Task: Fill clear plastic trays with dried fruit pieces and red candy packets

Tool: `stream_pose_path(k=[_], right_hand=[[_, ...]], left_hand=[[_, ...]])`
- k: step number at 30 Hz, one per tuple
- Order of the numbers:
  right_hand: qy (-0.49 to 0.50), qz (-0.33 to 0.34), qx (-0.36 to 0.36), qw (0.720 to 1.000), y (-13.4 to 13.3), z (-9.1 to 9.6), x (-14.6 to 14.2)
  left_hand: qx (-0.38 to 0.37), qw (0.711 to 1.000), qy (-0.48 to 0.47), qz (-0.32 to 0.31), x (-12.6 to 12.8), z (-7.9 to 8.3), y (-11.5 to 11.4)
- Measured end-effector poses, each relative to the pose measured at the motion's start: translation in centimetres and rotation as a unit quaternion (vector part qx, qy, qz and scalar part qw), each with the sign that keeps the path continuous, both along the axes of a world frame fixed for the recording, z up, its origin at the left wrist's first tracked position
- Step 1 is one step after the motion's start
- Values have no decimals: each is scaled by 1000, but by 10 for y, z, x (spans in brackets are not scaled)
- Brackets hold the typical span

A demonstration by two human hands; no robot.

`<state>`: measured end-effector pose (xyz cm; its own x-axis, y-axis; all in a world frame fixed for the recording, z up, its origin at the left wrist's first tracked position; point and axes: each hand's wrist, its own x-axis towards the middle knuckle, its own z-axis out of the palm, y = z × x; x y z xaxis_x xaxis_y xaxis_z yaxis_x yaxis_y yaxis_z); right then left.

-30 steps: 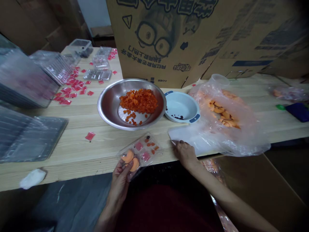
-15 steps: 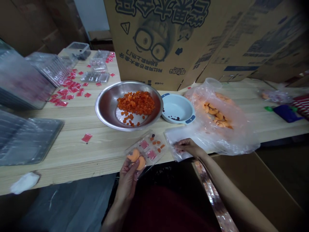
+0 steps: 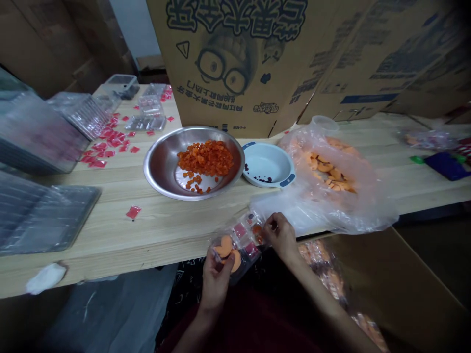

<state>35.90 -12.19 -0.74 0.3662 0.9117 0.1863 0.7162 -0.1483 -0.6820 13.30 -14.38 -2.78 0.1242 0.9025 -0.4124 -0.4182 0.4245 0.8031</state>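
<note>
A clear compartment tray (image 3: 241,245) is gripped at its near left end by my left hand (image 3: 218,274), thumb on top. Orange round slices (image 3: 226,245) fill the end by my thumb. Two pink sachets (image 3: 240,230) lie in the middle, with orange bits (image 3: 256,229) and a dark piece at the far end. At that far end, my right hand (image 3: 282,238) is closed in a pinch on what looks like a clear plastic bag, its edge hard to make out. More flat clear bags (image 3: 279,208) lie just behind.
Behind the tray stand a steel bowl (image 3: 162,184) of orange cubes and a pale blue bowl (image 3: 270,162) with dark bits. A plastic sack (image 3: 371,196) of orange slices sits right. Stacked clear trays (image 3: 69,215) and pink sachets (image 3: 110,139) are left; a cardboard box (image 3: 243,108) stands behind.
My left hand has carried the tray rightward toward my right hand. My right hand has come off the flat bags toward me, up to the tray's far end. The view has shifted slightly.
</note>
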Motion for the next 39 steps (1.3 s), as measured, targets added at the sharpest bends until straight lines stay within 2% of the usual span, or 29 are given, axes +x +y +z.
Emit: stream_pose_path(k=[2, 5, 9, 12, 16, 19, 23, 26, 30, 34, 39], right_hand=[[-56, 4, 10, 998, 9, -2, -5], [-81, 14, 10, 997, 25, -2, -7], [-102, 35, 20, 994, 41, 1, -8], [-107, 47, 35, 992, 43, 2, -13], [-83, 98, 29, 991, 31, 4, -24], [-106, 102, 5, 989, 12, 8, -31], [-64, 130, -19, 989, -14, 18, -43], [-11, 146, -14, 989, -24, 29, -53], [33, 141, 12, 989, -28, 47, -60], [38, 180, 7, 983, -32, 59, -78], [29, 224, -2, 974, -39, 58, -100]], left_hand=[[-10, 1000, 1, -24, 0, 0, 3], [-38, 997, -4, -60, 2, -3, 9], [-6, 998, -2, -67, 3, -3, 20], [1, 997, -8, -75, 8, 2, 28], [-31, 992, -59, -104, 23, 6, 32], [-38, 989, -92, -113, 39, 4, 28], [6, 991, -62, -118, 53, 4, 16], [63, 988, -19, -139, 46, 8, 9], [103, 978, 47, -176, 17, 15, 5], [118, 978, 66, -158, -1, 19, 9], [91, 991, 11, -98, 8, 24, 20]])
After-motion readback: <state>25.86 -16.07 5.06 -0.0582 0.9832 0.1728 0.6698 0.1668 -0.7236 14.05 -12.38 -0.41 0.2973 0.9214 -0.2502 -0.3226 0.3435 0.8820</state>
